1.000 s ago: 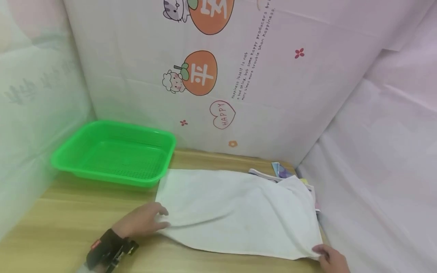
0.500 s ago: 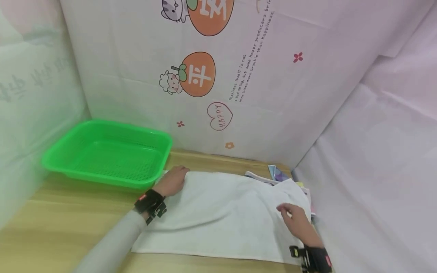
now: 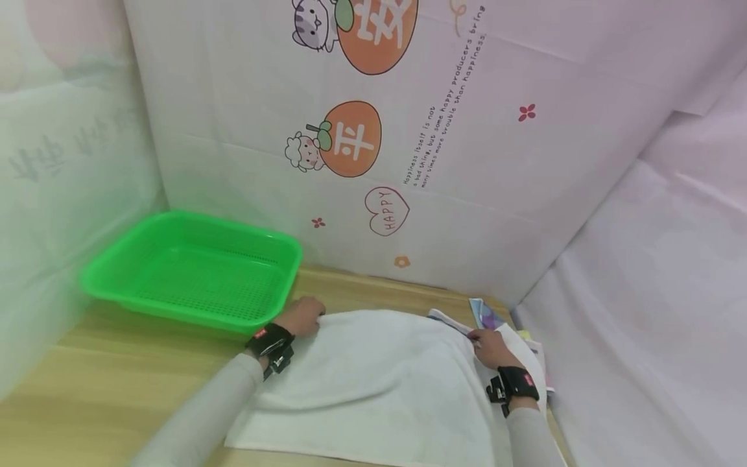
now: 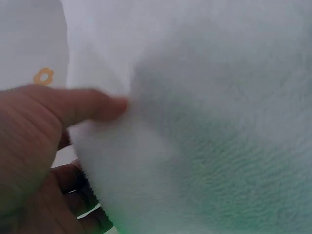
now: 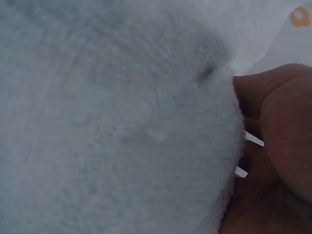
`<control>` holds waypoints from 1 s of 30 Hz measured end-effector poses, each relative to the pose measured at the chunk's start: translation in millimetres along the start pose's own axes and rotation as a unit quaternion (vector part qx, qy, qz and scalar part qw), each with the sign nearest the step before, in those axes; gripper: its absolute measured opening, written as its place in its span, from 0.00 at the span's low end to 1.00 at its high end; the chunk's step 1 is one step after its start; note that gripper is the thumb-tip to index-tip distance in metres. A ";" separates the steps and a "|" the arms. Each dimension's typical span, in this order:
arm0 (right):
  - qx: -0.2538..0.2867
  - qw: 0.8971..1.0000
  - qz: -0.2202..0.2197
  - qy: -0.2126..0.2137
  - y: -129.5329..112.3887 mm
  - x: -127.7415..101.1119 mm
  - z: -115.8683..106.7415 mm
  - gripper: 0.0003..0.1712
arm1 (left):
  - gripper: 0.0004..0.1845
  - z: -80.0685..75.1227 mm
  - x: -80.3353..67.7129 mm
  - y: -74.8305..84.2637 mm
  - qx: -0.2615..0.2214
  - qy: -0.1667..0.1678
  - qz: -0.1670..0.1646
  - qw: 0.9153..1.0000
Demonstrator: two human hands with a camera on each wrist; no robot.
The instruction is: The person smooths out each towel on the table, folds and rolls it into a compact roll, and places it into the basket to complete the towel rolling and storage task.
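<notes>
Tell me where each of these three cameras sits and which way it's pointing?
Head: worn on the head, looking forward and down at the white towel, green basket and wooden table; both sleeves, left hand and right hand show.
Left wrist: close up on the towel's far left corner; thumb and palm show.
Right wrist: close up on its far right corner; part of the hand shows.
Shared: all three show the towel; each wrist view shares its hand with the head view.

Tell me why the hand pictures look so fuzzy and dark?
In both wrist views the white towel sits right against the lens, so it fills the frame, soft and out of focus. The right wrist view is dimmer and greyer. The head view is brighter and sharper, showing both hands, left and right, gripping the towel's far edge.
</notes>
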State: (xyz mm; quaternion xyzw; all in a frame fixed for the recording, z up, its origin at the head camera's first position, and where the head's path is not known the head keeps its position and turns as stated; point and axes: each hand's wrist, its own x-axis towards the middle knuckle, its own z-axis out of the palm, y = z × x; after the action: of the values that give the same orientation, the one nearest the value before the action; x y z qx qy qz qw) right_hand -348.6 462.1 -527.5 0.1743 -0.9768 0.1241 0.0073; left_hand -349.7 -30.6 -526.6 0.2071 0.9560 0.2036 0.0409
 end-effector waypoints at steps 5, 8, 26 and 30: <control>-0.022 0.999 0.041 0.005 -5.9 -6.4 -9.5 0.10 | 0.19 -8.1 -3.6 8.2 -0.010 -0.009 0.001 1.000; -0.039 0.997 0.058 0.013 -7.8 -8.7 -15.3 0.04 | 0.19 -14.8 -3.1 11.6 -0.012 -0.024 -0.005 1.000; -0.004 0.972 0.116 0.202 15.8 -16.4 -76.1 0.15 | 0.16 -14.9 18.8 20.1 0.114 0.142 -0.047 0.982; 0.019 0.977 0.106 0.181 22.0 -16.3 -62.6 0.18 | 0.21 0.6 23.8 21.1 0.124 0.193 -0.045 0.972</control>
State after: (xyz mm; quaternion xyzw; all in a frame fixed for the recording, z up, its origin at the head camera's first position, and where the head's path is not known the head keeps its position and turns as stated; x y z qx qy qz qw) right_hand -342.7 502.9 -473.0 0.0444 -0.9696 0.1722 0.1680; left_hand -363.3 -3.1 -518.4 0.1239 0.9720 0.1173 -0.1613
